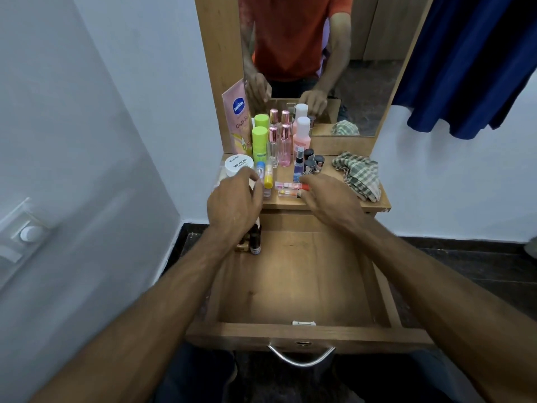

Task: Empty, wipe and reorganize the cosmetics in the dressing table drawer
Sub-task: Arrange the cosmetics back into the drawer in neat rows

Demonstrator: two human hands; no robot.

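While the drawer [293, 286] is standing pulled out, you are reaching both hands over it to the tabletop [328, 196]. Your left hand [235, 203] is hovering w/ fingers loosely curled by the white nail-polish jar [239, 165] and yellow tube [268, 177]; grip cannot be confirmed. Your right hand [328, 199] is lying w/ fingers extended, tips touching the small tubes [290, 189] lying flat. Most cosmetics are standing on the tabletop; a few small bottles [252, 242] are sitting in the drawer's back-left corner. Checked cloth [359, 174] is lying at right.

Pink sachet [236, 112] reads "Vaseline"; white jar [237, 165] reads "NAIL POLISH".
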